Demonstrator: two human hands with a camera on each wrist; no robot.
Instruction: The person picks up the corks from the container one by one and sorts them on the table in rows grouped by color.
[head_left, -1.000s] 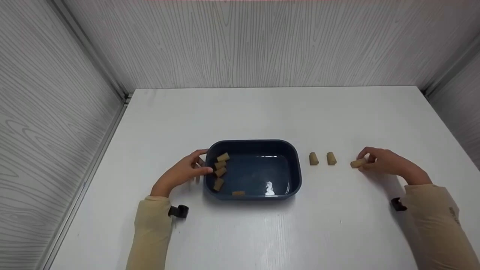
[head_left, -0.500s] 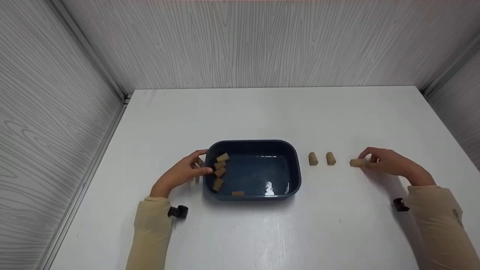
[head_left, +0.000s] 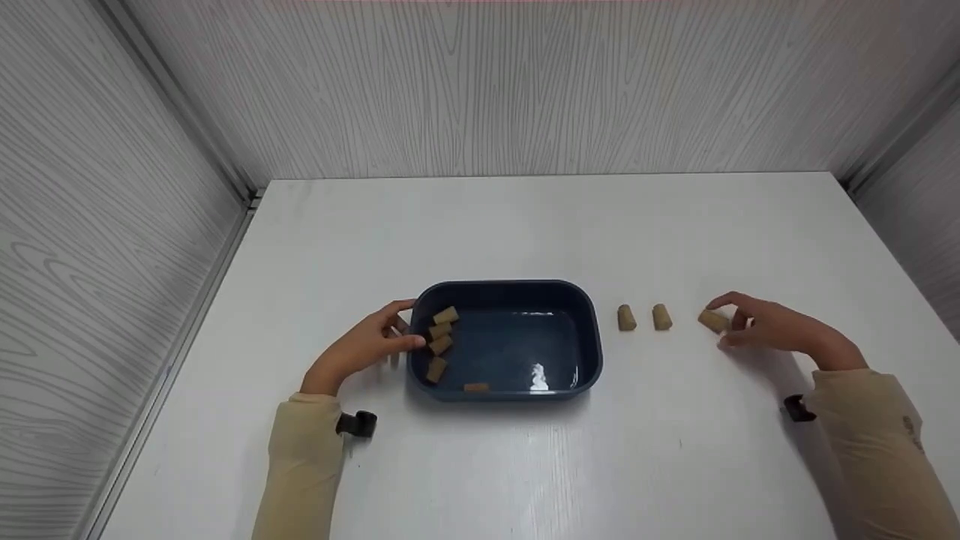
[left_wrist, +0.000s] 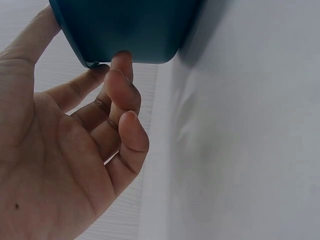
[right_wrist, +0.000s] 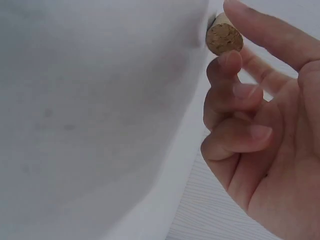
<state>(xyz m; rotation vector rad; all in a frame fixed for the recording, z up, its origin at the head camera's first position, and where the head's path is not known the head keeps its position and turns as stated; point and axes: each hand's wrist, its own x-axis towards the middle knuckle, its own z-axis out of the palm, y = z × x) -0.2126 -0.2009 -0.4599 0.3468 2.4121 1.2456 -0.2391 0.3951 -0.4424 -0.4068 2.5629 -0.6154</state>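
Observation:
A dark blue rectangular tub stands mid-table with several corks lying inside, mostly along its left wall. My left hand grips the tub's left side, thumb over the rim and fingers outside; the left wrist view shows the fingertips at the tub's outer wall. To the right, one cork lies tilted at the fingertips of my right hand. The index finger reaches over its far side, while the thumb is slightly apart from it. In the right wrist view the cork's round end faces the camera.
Two more corks, a left one and a right one, lie in a row between the tub and my right hand. Pale wood-grain panels enclose the white table at the back and sides.
The cork at my right hand has turned from nearly level to a slant, and the thumb has come away from it. My left hand and the tub stay in place.

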